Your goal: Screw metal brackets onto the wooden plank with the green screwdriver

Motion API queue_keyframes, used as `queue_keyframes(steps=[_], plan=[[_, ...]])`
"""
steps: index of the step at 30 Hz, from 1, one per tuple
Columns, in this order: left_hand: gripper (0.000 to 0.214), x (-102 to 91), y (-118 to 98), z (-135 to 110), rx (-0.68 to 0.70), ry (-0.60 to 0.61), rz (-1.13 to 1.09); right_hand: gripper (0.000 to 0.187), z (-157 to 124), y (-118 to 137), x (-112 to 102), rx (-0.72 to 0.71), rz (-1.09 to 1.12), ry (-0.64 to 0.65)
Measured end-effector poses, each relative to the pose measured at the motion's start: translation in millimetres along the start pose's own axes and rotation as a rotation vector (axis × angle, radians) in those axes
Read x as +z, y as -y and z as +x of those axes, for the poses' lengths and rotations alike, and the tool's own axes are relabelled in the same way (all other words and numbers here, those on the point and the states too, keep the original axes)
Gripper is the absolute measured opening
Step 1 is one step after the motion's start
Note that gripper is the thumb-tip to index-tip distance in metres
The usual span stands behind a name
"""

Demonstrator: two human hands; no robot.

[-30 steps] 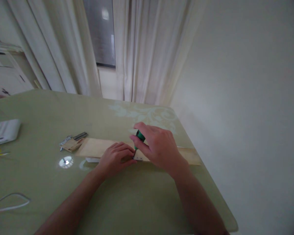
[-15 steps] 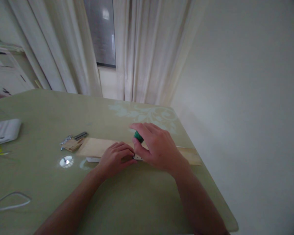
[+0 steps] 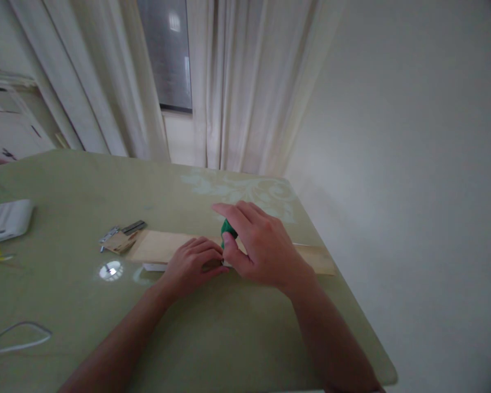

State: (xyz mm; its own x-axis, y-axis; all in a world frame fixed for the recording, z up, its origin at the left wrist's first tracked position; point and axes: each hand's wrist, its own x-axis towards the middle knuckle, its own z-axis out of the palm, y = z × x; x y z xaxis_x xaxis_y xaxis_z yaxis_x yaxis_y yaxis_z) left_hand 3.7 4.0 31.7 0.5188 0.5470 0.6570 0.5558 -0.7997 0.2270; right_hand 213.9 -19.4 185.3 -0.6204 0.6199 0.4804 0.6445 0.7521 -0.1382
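A long pale wooden board (image 3: 157, 246) lies flat on the green table (image 3: 213, 333). My right hand (image 3: 257, 245) is wrapped round a green-handled screwdriver (image 3: 227, 230) that stands with its tip down at the board's near edge. My left hand (image 3: 192, 265) rests on the board right beside the tip, fingers curled and pressed down on a white strip (image 3: 154, 267) along that edge. Whatever the tip touches is hidden between the two hands.
Small metal parts and a brown piece (image 3: 120, 237) lie at the board's left end. A round shiny disc (image 3: 109, 270) sits near them. A white box (image 3: 6, 218) and a white cable (image 3: 16, 335) are at the far left. The table's right edge is close by.
My right hand has turned round the screwdriver handle, its fingers shifting left and lower over the green grip. The left hand and the board have stayed put.
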Motion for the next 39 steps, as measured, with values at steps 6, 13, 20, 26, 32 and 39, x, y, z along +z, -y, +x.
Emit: queue_keyframes(steps=[6, 13, 20, 26, 32, 39], plan=[[0.018, -2.0, -3.1, 1.5, -0.008, 0.031, 0.008, 0.03, 0.8, 0.3, 0.0, 0.158, -0.055, 0.051], [0.018, -0.6, -2.3, -0.4, 0.001, 0.016, 0.034, 0.034, -0.3, 0.4, -0.3, 0.129, -0.053, 0.038], [0.014, -0.1, -2.2, -0.8, 0.013, 0.003, 0.023, 0.036, -1.3, -1.0, -3.0, 0.066, 0.004, 0.041], [0.012, -0.6, -3.3, -0.6, 0.012, 0.002, 0.026, 0.029, -1.4, -0.7, -3.2, 0.059, -0.025, 0.049], [0.019, -0.9, -12.5, 0.8, 0.022, -0.006, 0.101, 0.032, -0.3, 0.0, 0.0, 0.111, -0.123, 0.031], [0.021, 1.0, -14.3, 2.4, -0.015, -0.035, 0.074, 0.038, -1.3, -0.4, -0.7, 0.069, -0.048, 0.02]])
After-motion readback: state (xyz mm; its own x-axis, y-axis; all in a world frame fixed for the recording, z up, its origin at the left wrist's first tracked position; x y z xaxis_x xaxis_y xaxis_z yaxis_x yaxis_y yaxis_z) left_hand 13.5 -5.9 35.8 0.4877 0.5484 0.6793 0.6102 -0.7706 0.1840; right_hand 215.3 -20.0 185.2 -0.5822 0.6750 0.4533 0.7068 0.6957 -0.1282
